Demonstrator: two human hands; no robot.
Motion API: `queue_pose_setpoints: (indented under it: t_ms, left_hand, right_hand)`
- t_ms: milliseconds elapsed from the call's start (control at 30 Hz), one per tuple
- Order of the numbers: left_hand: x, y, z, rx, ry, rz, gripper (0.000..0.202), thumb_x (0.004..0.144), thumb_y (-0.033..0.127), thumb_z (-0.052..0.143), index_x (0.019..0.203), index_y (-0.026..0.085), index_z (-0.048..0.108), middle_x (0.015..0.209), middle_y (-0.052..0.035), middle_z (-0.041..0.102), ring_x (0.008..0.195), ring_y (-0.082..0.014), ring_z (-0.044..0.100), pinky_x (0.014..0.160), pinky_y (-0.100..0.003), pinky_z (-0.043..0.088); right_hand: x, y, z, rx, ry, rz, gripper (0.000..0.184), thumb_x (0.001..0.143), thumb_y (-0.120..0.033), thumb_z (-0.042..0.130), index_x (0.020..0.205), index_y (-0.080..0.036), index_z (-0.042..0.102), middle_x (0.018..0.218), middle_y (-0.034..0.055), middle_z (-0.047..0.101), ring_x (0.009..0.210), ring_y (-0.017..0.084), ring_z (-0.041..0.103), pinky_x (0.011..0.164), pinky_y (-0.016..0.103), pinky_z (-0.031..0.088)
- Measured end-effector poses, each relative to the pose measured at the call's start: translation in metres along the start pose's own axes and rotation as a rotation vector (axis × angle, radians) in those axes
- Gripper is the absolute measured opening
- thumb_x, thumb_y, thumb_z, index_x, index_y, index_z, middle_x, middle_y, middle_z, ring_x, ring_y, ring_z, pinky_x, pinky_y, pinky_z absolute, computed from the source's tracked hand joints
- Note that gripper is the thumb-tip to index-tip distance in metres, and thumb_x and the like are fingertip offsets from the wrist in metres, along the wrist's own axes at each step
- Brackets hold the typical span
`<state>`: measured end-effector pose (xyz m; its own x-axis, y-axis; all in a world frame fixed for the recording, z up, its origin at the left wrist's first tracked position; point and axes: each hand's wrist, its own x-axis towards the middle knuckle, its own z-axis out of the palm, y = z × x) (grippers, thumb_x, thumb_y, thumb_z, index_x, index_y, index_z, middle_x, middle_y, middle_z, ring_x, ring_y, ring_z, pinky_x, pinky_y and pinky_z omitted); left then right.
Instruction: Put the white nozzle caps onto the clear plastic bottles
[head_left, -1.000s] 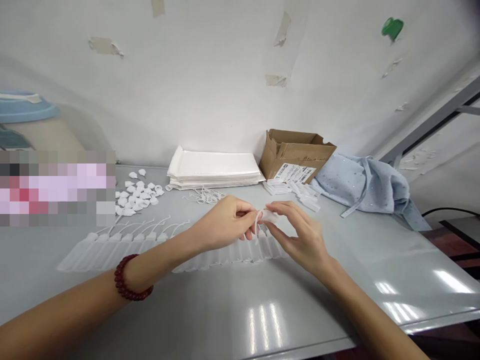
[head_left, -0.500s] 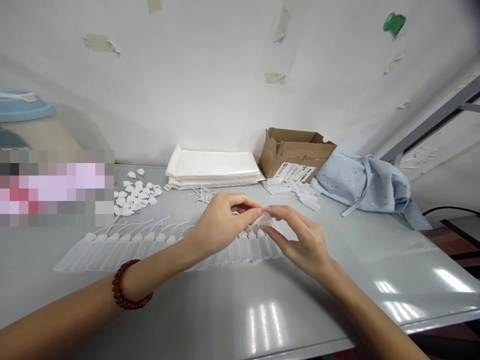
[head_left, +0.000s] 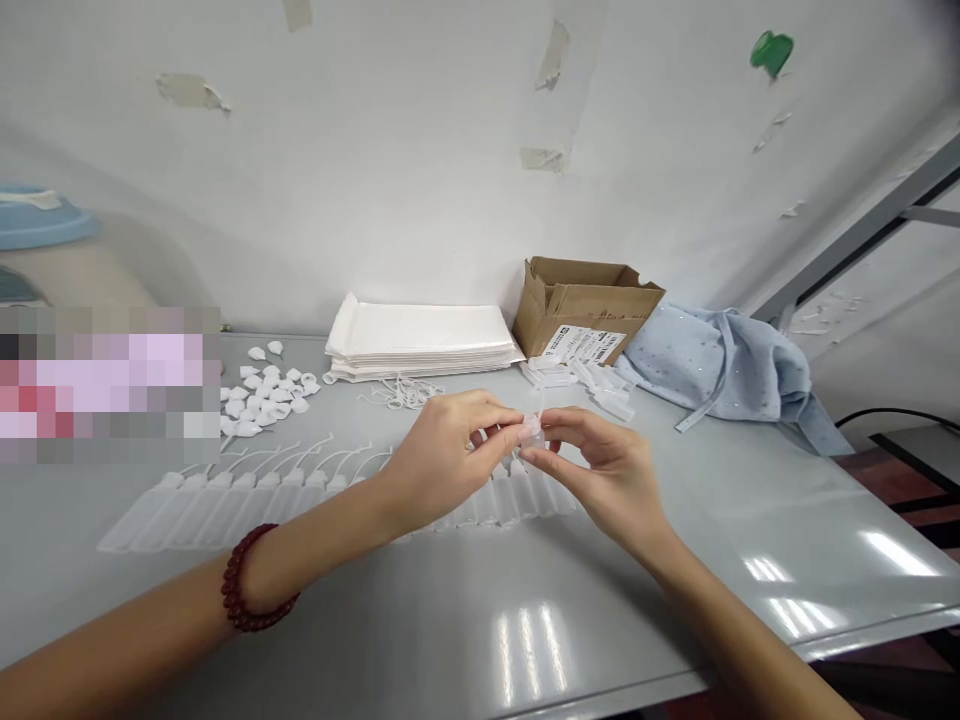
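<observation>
Right hand [head_left: 611, 475] curled further inward since half-second earlier. One translucent piece [head_left: 535, 436], at clock centre, is pinched between fingertips of both it and left hand [head_left: 442, 455]. Seen: one carton [head_left: 577, 305], one o'clock; one envelope stack [head_left: 427, 330], toward eleven; two caps [head_left: 257, 353] beside cap pile [head_left: 280, 410], toward ten.

Both hands meet above the bench [head_left: 637, 600]. Left hand [head_left: 450, 450] and right hand [head_left: 611, 470] pinch a small clear bottle [head_left: 532, 438] between fingertips; fingers hide much of it. Red bead bracelet [head_left: 255, 580] on left wrist. Beneath and to the left, a row of capped bottles [head_left: 247, 505] lying side by side, white cords at their tops; left forearm covers part. Behind the row: heap of white caps [head_left: 266, 398], loose cords [head_left: 405, 392]. Against wall [head_left: 375, 150]: stacked envelopes [head_left: 424, 335], open carton [head_left: 589, 310]. Loose clear bottles [head_left: 611, 390] before carton; blue cloth [head_left: 712, 365] right of it.
</observation>
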<state>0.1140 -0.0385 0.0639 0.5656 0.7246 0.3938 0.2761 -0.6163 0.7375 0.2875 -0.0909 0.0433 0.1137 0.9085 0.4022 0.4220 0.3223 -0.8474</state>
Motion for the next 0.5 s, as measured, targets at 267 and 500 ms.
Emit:
queue_pose_setpoints:
  t_ms: [267, 500]
  left_hand:
    - [-0.003, -0.01, 0.012, 0.272, -0.001, 0.456, 0.033, 0.088, 0.018, 0.058, 0.116, 0.003, 0.055, 0.116, -0.0171, 0.059, 0.112, -0.0239, 0.053, 0.095, -0.038, 0.049]
    - [0.007, -0.001, 0.022, 0.352, -0.085, 0.474, 0.038, 0.086, 0.025, 0.062, 0.117, 0.008, 0.049, 0.118, -0.0166, 0.058, 0.113, -0.0271, 0.052, 0.093, -0.042, 0.049]
  right_hand:
    - [0.012, -0.007, -0.011, 0.219, -0.028, 0.474, 0.031, 0.058, -0.03, 0.083, 0.078, -0.018, 0.063, 0.068, 0.001, 0.07, 0.065, 0.017, 0.067, 0.061, 0.027, 0.05]
    - [0.02, -0.008, -0.021, 0.188, -0.042, 0.459, 0.028, 0.057, -0.034, 0.081, 0.067, -0.016, 0.062, 0.061, -0.0015, 0.063, 0.055, 0.012, 0.059, 0.052, 0.025, 0.046]
